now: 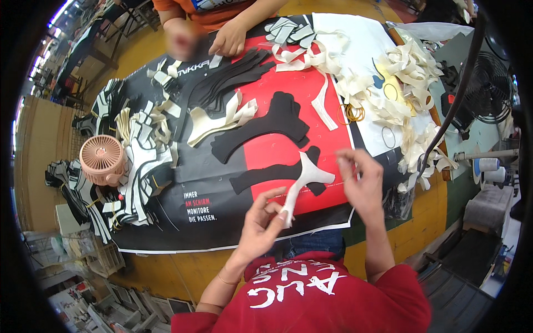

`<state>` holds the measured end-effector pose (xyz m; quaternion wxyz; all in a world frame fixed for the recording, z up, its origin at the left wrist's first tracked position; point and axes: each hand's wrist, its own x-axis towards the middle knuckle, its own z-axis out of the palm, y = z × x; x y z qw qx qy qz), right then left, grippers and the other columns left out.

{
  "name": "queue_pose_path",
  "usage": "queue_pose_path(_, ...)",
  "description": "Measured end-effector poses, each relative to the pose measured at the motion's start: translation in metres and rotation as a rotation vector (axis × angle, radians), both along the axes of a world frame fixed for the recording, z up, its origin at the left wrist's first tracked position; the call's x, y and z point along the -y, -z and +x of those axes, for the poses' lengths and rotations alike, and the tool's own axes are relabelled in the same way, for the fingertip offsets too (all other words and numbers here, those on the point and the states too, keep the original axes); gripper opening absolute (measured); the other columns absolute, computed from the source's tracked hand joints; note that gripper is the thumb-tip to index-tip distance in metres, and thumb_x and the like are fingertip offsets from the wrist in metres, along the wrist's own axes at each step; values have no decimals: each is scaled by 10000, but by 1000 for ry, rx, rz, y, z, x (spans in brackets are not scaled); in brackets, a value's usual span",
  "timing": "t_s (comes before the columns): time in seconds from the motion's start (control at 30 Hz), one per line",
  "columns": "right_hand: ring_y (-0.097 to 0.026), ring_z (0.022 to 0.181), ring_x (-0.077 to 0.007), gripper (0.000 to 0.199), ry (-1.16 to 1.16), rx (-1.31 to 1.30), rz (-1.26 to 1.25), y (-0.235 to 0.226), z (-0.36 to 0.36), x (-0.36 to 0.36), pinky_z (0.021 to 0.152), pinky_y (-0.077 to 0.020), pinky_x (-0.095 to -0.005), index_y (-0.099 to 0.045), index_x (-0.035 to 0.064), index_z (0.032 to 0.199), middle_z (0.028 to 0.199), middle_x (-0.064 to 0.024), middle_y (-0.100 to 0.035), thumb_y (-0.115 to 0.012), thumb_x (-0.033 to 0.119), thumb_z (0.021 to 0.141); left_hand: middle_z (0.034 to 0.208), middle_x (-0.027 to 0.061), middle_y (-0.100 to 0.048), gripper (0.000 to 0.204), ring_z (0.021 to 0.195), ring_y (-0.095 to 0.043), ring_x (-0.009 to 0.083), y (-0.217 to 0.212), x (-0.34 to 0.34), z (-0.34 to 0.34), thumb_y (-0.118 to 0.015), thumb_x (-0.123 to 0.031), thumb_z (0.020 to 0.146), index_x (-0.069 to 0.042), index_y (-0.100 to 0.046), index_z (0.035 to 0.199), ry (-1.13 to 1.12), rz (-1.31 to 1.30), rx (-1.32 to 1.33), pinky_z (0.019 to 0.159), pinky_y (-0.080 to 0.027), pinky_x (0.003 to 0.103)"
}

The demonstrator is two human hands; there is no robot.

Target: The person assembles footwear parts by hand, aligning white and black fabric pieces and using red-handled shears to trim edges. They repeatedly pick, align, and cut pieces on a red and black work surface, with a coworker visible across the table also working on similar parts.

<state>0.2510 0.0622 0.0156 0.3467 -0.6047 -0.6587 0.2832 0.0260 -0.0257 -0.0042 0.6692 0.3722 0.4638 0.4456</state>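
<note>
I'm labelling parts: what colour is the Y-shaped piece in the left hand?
White; the Y-shaped piece shows best in the head view.

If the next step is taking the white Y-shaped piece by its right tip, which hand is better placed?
Probably the right hand: it is just beside that tip, with nothing clearly seen in its blurred grip. The left hand is occupied, pinching the lower end of the white piece.
</note>
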Motion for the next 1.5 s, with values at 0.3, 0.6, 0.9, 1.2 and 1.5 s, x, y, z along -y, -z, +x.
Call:
queue_pose_path(0.3, -692, 797, -172, 699, -221, -171, -368, -8, -28, 33, 717, -538, -296, -407, 36, 1420, 1006, -147, -643, -770, 170, 838, 782, 27, -574, 639, 859, -603, 202, 4, -2, 41, -671, 23, 662, -54, -554, 1286, 186, 879, -538, 992, -421, 410)
queue_pose_path(0.6, -626, 1059, -160, 512, -569, -988, -789, 10, -16, 38, 862, -520, -271, -327, 42, 1477, 1135, -127, -610, -525, 187, 1029, 803, 37, -597, 518, 889, -608, 179, 2, 2, 45, -703, -124, 629, -98, -682, 1146, 196, 1124, -686, 1135, -346, 422)
queue_pose_path(0.9, -649, 959, -146, 610, -335, -1431, -1009, 31, -29, 49, 782, -540, -257, -281, 47, 1504, 1152, -141, -624, -577, 234, 1003, 922, 111, -563, 783, 898, -579, 283, -11, -18, 11, -748, -189, 601, -10, -484, 1316, 235, 773, -71, 1008, -419, 402)
queue_pose_path(1.2, -562, 662, -125, 492, -255, -1345, -998, 22, -34, 37, 572, -445, -230, -350, 58, 1456, 930, -97, -623, -533, 144, 1008, 1141, 132, -610, 506, 1056, -598, 186, -16, -32, -22, -713, -120, 871, 21, -500, 1308, -27, 129, -222, 900, -478, 314)
queue_pose_path(1.5, -573, 682, -72, 517, -391, -545, -420, 3, -63, 17, 575, -435, -207, -489, -11, 1340, 965, -76, -652, -708, 204, 924, 780, 27, -675, 118, 699, -562, 56, -23, -49, -39, -651, -61, 928, 44, -681, 974, -236, 274, -660, 649, -469, 232)
